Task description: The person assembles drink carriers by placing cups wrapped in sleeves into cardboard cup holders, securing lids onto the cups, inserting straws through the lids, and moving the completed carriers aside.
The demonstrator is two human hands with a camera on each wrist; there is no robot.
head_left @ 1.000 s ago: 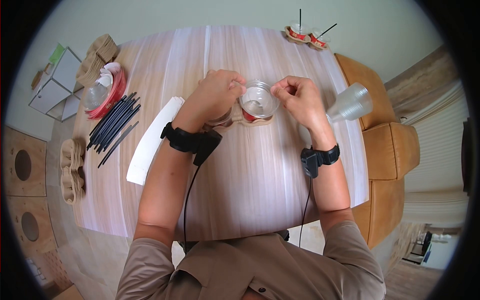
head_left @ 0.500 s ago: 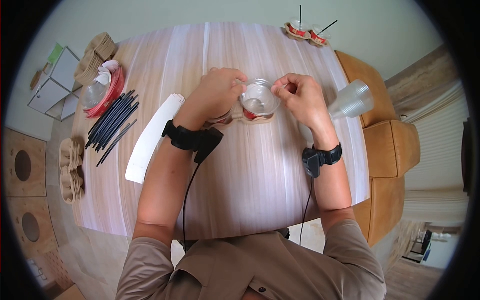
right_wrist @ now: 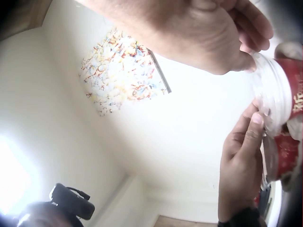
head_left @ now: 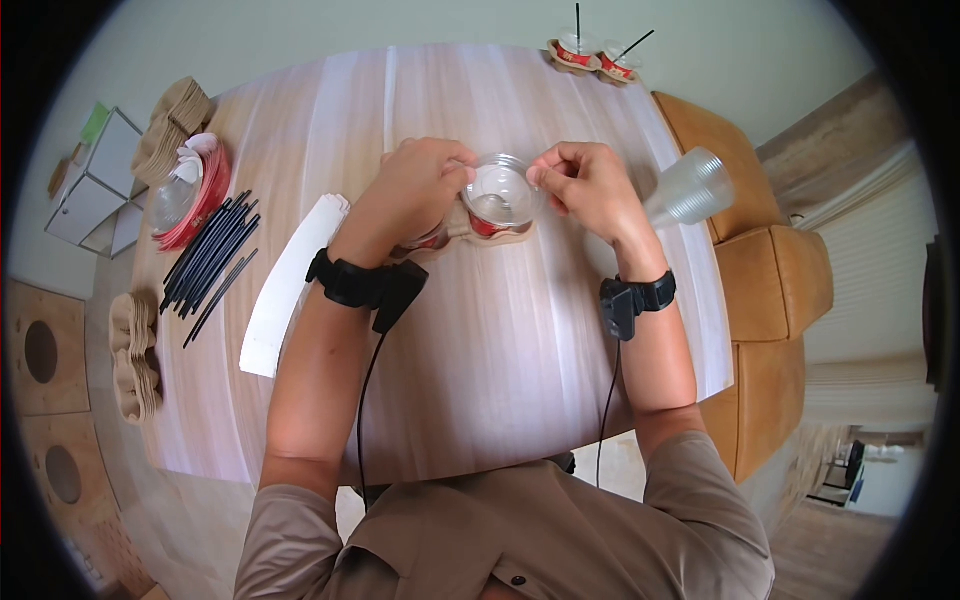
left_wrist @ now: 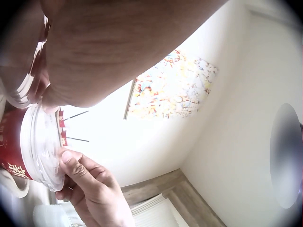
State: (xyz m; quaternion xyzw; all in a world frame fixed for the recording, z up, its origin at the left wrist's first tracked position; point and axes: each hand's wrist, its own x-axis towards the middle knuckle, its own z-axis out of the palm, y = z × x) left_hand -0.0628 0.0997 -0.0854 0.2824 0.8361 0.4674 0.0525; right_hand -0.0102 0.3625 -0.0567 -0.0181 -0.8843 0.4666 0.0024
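In the head view a clear plastic lid [head_left: 503,182] sits over a cup with a red sleeve [head_left: 486,228], which stands in a cardboard cup carrier [head_left: 516,238]. My left hand [head_left: 412,195] pinches the lid's left edge. Opposite it, my right hand [head_left: 592,190] has thumb and forefinger at the right edge. Gold lettering marks the red sleeve [left_wrist: 12,142] in the left wrist view, with the lid [left_wrist: 46,149] close over the cup's rim. A second red-sleeved cup [head_left: 432,240] occupies the carrier's left side, partly hidden by my left hand.
Black straws [head_left: 212,255], a white stack of paper [head_left: 290,290], red sleeves [head_left: 212,185] and stacked carriers [head_left: 135,355] lie to the left. Nested clear cups [head_left: 693,187] lie on the right. Two cups with straws [head_left: 590,55] stand at the far edge.
The head view has shifted slightly, so the table and its things appear a little further left. Both hands stay at the lid's edges.
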